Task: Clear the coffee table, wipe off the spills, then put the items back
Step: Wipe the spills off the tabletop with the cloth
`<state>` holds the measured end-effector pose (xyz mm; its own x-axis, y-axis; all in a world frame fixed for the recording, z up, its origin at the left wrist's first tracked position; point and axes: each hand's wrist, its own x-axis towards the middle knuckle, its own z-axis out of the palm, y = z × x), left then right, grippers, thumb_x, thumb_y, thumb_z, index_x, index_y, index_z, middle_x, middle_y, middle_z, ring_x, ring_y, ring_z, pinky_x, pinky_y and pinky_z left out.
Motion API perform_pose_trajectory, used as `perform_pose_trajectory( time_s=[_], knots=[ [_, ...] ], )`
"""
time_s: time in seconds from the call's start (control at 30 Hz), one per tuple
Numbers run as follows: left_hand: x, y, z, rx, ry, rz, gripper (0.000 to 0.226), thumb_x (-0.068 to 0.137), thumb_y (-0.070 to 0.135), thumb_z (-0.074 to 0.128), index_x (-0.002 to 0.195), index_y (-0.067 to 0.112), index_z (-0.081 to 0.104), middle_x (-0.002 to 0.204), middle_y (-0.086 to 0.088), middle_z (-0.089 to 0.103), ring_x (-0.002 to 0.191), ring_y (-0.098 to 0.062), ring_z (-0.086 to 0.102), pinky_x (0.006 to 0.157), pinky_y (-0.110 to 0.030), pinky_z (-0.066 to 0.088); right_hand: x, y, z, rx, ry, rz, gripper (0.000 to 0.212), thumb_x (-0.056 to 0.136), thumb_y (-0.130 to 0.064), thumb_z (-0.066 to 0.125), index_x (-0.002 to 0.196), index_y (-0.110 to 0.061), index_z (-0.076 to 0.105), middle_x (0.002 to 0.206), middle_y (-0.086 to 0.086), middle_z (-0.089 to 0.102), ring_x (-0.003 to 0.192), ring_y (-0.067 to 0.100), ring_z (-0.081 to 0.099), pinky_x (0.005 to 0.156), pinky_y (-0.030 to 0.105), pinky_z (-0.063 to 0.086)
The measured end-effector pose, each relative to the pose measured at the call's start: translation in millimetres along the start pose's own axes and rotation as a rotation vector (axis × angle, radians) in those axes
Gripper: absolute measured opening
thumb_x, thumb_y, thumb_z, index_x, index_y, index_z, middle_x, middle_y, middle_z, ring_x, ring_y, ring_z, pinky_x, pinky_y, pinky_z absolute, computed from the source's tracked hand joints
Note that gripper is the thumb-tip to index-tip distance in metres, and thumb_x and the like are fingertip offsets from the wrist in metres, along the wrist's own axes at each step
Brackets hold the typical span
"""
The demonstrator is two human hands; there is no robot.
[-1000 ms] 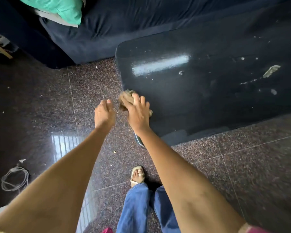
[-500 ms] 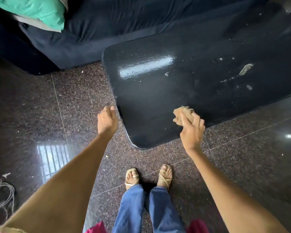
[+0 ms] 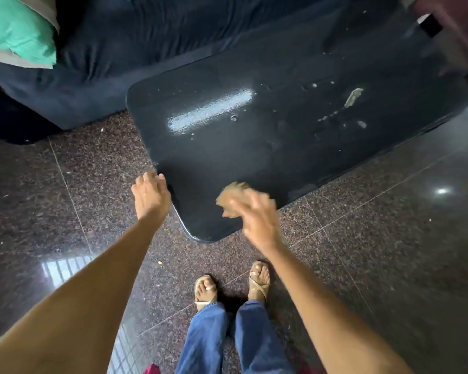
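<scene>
1. Presently the right hand (image 3: pixel 257 220), blurred, is clamped on a tan cloth (image 3: pixel 231 197), seemingly pressed to the black surface (image 3: pixel 254 157) near its closest corner.
2. Left hand (image 3: pixel 150 194): fingers loosely apart, holding nothing, at that surface's near-left edge.
3. Pale spill smears (image 3: pixel 353 97) lie toward the surface's far right.

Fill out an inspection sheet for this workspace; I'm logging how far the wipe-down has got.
Surface: black coffee table, glossy, pale smear and specks on its far right part.
Job's things: tan cloth at the near edge, blurred; no other items on the table.
Clutter: crumbs on the floor.
Grippers: right hand grips the cloth; left hand open at the table's left edge.
Cables: nothing seen.
Surroundings: dark speckled tile floor, dark sofa behind, green cushion at top left.
</scene>
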<state>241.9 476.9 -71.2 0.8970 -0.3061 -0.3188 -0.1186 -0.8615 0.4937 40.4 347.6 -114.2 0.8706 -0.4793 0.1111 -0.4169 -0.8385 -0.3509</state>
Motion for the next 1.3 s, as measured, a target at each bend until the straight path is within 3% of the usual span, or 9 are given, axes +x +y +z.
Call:
perform_pose_trajectory(
  time_s=[0.23, 0.43, 0.5, 0.67, 0.8, 0.9, 1.0, 1.07, 1.3],
  knots=[
    [0, 21, 8, 0.029, 0.058, 0.01, 0.041, 0.099, 0.027, 0.036, 0.133, 0.005, 0.044, 0.137, -0.02, 0.04, 0.126, -0.036, 0.032, 0.1, -0.049, 0.032, 27, -48, 11, 0.094, 0.247, 0.74, 0.07, 0.059, 0.003, 0.064, 0.122, -0.029, 0.061, 0.123, 0.011, 0.055, 0.097, 0.03, 0.049, 0.075, 0.04, 0.04],
    [3, 38, 13, 0.11, 0.083, 0.008, 0.04, 0.099, 0.028, 0.036, 0.132, 0.006, 0.044, 0.138, -0.019, 0.039, 0.126, -0.037, 0.032, 0.1, -0.052, 0.032, -7, -34, 14, 0.085, -0.082, -0.227, 0.074, 0.053, -0.002, 0.076, 0.12, -0.03, 0.062, 0.125, 0.005, 0.051, 0.097, 0.023, 0.046, 0.074, 0.036, 0.049],
    [5, 47, 15, 0.108, 0.109, -0.013, 0.041, 0.099, 0.028, 0.037, 0.132, 0.006, 0.044, 0.138, -0.019, 0.039, 0.127, -0.037, 0.031, 0.102, -0.053, 0.03, 0, 15, -11, 0.021, -0.155, -0.304, 0.072, 0.054, 0.002, 0.077, 0.116, -0.032, 0.064, 0.124, 0.005, 0.056, 0.097, 0.025, 0.051, 0.074, 0.035, 0.052],
    [-5, 82, 40, 0.067, 0.179, 0.092, 0.033, 0.098, 0.021, 0.039, 0.123, 0.004, 0.053, 0.131, -0.018, 0.046, 0.122, -0.038, 0.037, 0.099, -0.049, 0.033, 24, 155, -63, -0.08, 0.246, 0.423, 0.058, 0.064, 0.014, 0.065, 0.11, -0.021, 0.07, 0.107, 0.018, 0.06, 0.086, 0.034, 0.054, 0.071, 0.036, 0.051],
    [-14, 107, 65, 0.08, 0.121, 0.116, 0.031, 0.098, 0.021, 0.04, 0.119, 0.005, 0.056, 0.129, -0.016, 0.048, 0.119, -0.037, 0.039, 0.096, -0.049, 0.036, 44, 125, -52, 0.086, 0.385, 0.887, 0.054, 0.067, 0.009, 0.06, 0.115, -0.016, 0.063, 0.114, 0.018, 0.056, 0.094, 0.029, 0.051, 0.076, 0.042, 0.043],
    [-18, 124, 78, 0.083, 0.108, 0.069, 0.032, 0.098, 0.022, 0.039, 0.12, 0.006, 0.056, 0.13, -0.014, 0.048, 0.121, -0.036, 0.037, 0.099, -0.049, 0.035, 14, 72, -35, 0.179, 0.242, 0.467, 0.029, 0.083, -0.011, 0.058, 0.11, -0.02, 0.062, 0.103, 0.006, 0.057, 0.082, 0.009, 0.048, 0.07, 0.038, 0.045],
    [-15, 138, 85, 0.092, 0.115, 0.041, 0.033, 0.098, 0.022, 0.038, 0.121, 0.006, 0.055, 0.131, -0.014, 0.048, 0.122, -0.035, 0.036, 0.102, -0.05, 0.033, -8, 79, -27, 0.015, -0.083, -0.275, 0.057, 0.065, -0.003, 0.06, 0.116, -0.027, 0.064, 0.119, 0.007, 0.056, 0.093, 0.02, 0.045, 0.069, 0.034, 0.05],
    [-13, 149, 89, 0.093, 0.131, 0.027, 0.033, 0.098, 0.021, 0.038, 0.122, 0.006, 0.055, 0.131, -0.015, 0.048, 0.123, -0.036, 0.036, 0.103, -0.05, 0.032, 6, 122, -36, 0.073, -0.191, -0.43, 0.065, 0.06, 0.002, 0.07, 0.116, -0.029, 0.064, 0.124, 0.005, 0.055, 0.096, 0.023, 0.048, 0.07, 0.036, 0.052],
    [-5, 177, 105, 0.049, 0.156, -0.018, 0.033, 0.099, 0.023, 0.037, 0.121, 0.007, 0.056, 0.131, -0.013, 0.048, 0.123, -0.034, 0.036, 0.102, -0.046, 0.032, 67, 250, -98, -0.099, 0.165, 0.514, 0.058, 0.069, 0.007, 0.067, 0.118, -0.023, 0.063, 0.113, 0.018, 0.057, 0.091, 0.037, 0.052, 0.072, 0.043, 0.05]
  ],
)
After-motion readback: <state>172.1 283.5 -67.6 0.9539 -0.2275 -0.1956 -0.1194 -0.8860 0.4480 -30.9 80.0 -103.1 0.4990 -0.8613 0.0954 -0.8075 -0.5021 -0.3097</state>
